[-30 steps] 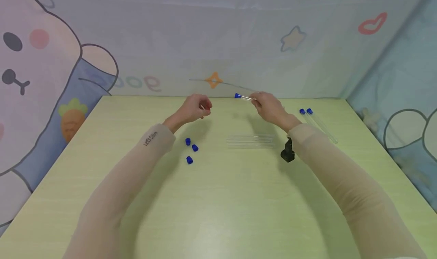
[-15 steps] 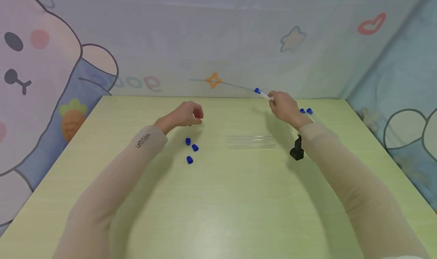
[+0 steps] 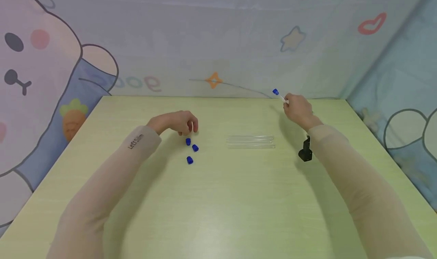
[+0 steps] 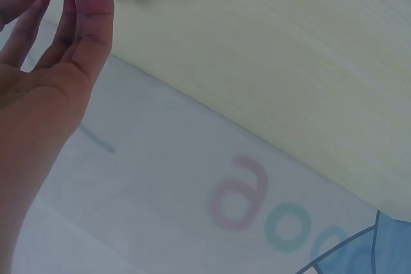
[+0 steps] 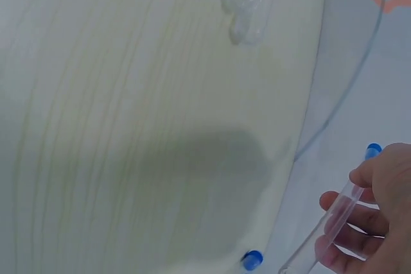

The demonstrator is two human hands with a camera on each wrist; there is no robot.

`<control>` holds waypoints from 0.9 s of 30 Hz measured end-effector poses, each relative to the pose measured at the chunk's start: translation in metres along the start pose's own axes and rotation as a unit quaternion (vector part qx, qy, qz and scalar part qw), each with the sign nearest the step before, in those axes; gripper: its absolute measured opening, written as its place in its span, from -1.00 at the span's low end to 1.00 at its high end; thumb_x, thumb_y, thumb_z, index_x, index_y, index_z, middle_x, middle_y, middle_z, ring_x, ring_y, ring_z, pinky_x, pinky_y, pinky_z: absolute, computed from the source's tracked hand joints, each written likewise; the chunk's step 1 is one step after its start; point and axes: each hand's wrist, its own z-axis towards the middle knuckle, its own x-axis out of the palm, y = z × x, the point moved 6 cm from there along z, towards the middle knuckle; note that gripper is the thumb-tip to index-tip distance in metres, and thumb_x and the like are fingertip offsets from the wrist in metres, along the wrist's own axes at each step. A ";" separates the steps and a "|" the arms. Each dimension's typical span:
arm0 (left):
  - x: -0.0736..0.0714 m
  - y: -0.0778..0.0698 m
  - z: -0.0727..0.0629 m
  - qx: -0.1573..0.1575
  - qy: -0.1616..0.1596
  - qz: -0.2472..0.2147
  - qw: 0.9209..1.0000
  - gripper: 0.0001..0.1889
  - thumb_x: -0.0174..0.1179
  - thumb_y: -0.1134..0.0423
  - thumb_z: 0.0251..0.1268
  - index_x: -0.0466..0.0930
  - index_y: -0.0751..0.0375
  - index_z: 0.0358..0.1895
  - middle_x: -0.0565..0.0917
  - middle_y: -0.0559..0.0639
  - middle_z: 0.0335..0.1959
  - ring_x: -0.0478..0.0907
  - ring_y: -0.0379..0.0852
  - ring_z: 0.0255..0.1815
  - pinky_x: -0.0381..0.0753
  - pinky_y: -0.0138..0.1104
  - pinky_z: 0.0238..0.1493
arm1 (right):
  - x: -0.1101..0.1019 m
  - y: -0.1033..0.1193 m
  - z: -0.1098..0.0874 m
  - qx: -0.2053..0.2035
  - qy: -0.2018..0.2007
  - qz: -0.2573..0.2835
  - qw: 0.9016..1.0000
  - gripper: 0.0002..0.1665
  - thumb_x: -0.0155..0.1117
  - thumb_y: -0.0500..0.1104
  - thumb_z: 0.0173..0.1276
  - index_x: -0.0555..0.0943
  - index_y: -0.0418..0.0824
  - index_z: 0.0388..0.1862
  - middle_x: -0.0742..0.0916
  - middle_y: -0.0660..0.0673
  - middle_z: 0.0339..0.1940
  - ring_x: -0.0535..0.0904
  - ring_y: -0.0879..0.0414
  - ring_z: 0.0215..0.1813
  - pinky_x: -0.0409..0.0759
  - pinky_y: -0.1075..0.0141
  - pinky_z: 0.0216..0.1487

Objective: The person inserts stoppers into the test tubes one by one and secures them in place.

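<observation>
In the head view my right hand (image 3: pixel 298 109) grips a clear test tube whose blue cap (image 3: pixel 275 91) points up and left, over the table's back edge. The right wrist view shows the fingers and thumb curled round that capped test tube (image 5: pixel 337 216). My left hand (image 3: pixel 175 121) hovers just behind three loose blue caps (image 3: pixel 195 148), fingers bent loosely downward. Nothing shows between its fingers (image 4: pixel 93 11) in the left wrist view. Uncapped test tubes (image 3: pixel 250 142) lie side by side at mid-table, between the hands.
A black block (image 3: pixel 305 151) hangs beneath the right wrist. Another blue cap (image 5: pixel 252 260) shows at the table's edge in the right wrist view; the right arm hides that spot in the head view. A printed cloth (image 3: pixel 239 43) hangs behind the table (image 3: pixel 218 206).
My right hand has moved right with the capped test tube, now covering the capped tubes lying there. The left hand has come left and down toward the loose caps.
</observation>
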 end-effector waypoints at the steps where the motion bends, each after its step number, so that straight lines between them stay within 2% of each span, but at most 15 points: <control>1: 0.001 0.000 -0.001 -0.001 0.008 -0.001 1.000 -0.66 -0.03 0.59 0.14 0.57 0.26 -0.06 0.48 0.06 -0.28 0.35 -0.13 -0.49 0.44 -0.32 -0.35 | 0.000 -0.003 -0.001 0.003 -0.001 -0.006 1.000 -0.57 -0.08 -0.22 0.47 0.43 -0.40 0.22 0.68 -0.42 -0.09 0.58 -0.12 -0.41 0.42 0.21 -0.59; 5: 0.004 0.001 -0.002 -0.008 0.035 -0.004 0.999 -0.50 -0.13 0.68 -0.02 0.57 0.22 -0.04 0.41 0.02 -0.36 0.24 -0.19 -0.57 0.25 -0.38 -0.46 | 0.004 -0.015 -0.003 0.022 0.015 -0.004 1.000 -0.55 -0.10 -0.23 0.48 0.40 -0.42 0.25 0.59 -0.45 0.12 0.61 -0.27 -0.08 0.59 0.03 -0.33; 8: 0.006 0.001 -0.002 -0.007 0.051 0.001 0.999 -0.44 -0.14 0.71 -0.09 0.55 0.20 -0.02 0.37 0.01 -0.40 0.19 -0.20 -0.59 0.19 -0.38 -0.49 | 0.006 -0.023 -0.004 0.032 0.029 0.002 0.999 -0.53 -0.12 -0.22 0.49 0.37 -0.46 0.27 0.49 -0.49 0.21 0.50 -0.36 0.12 0.57 -0.13 -0.10; 10: 0.006 0.000 -0.003 -0.007 0.059 0.004 0.998 -0.44 -0.12 0.71 -0.08 0.54 0.20 0.00 0.37 0.02 -0.38 0.19 -0.20 -0.60 0.21 -0.38 -0.48 | 0.006 -0.026 -0.006 0.034 0.035 0.000 0.999 -0.53 -0.12 -0.23 0.50 0.36 -0.48 0.27 0.46 -0.51 0.22 0.44 -0.40 0.16 0.54 -0.18 -0.04; 14: 0.008 -0.001 -0.004 -0.008 0.073 0.008 0.997 -0.45 -0.11 0.70 -0.08 0.50 0.19 0.01 0.37 0.03 -0.33 0.20 -0.20 -0.60 0.24 -0.37 -0.47 | 0.007 -0.033 -0.007 0.040 0.046 -0.013 0.998 -0.52 -0.12 -0.23 0.49 0.35 -0.50 0.27 0.46 -0.51 0.23 0.44 -0.41 0.18 0.55 -0.19 -0.01; 18: 0.010 -0.001 -0.005 -0.010 0.084 0.007 0.996 -0.46 -0.13 0.72 -0.09 0.48 0.20 -0.01 0.36 0.01 -0.37 0.18 -0.19 -0.60 0.22 -0.37 -0.47 | 0.012 -0.042 -0.007 0.053 0.055 -0.031 0.997 -0.53 -0.13 -0.23 0.48 0.38 -0.48 0.25 0.49 -0.48 0.24 0.46 -0.39 0.19 0.54 -0.21 0.02; 27: 0.014 0.003 -0.003 -0.005 0.093 0.008 0.996 -0.46 -0.12 0.74 -0.10 0.52 0.17 -0.08 0.38 0.00 -0.38 0.19 -0.20 -0.60 0.20 -0.38 -0.49 | 0.017 -0.056 -0.010 0.068 0.066 -0.064 0.993 -0.62 -0.11 -0.23 0.44 0.47 -0.48 0.05 0.59 -0.48 0.01 0.55 -0.33 -0.02 0.52 -0.24 -0.07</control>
